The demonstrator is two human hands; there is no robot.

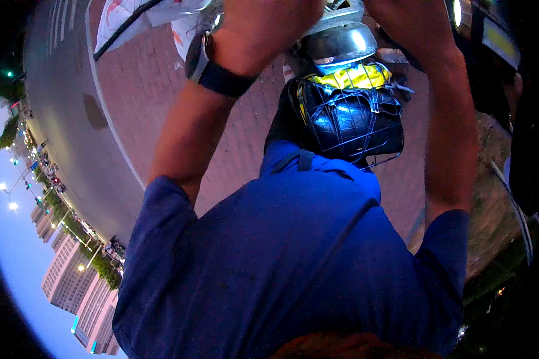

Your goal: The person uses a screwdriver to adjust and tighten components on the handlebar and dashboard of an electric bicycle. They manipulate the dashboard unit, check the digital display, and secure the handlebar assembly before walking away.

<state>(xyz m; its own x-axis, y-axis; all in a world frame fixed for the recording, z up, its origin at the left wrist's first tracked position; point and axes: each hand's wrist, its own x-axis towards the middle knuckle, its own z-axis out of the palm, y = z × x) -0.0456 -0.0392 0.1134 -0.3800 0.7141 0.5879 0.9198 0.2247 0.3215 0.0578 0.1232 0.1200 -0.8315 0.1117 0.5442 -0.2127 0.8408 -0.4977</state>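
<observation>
My left hand (269, 21), with a watch and dark band at the wrist, is raised to the top edge; its fingers are cut off. My right hand (410, 24) is also at the top edge, right of center, fingers hidden. Between them a glossy rounded dark housing with metal trim (338, 45) sits above a black wire basket (389, 152). Inside the basket are a black bag (347, 122) and a bright yellow item (356, 76). Whether either hand touches or grips anything cannot be seen.
A red brick pavement (132, 84) borders a grey road (63, 107) at left, with distant vehicles, lit streetlamps and tall buildings. White fabric with a black bar (123, 27) is at upper left. Dark objects and a brown patch of ground (485, 197) are at right.
</observation>
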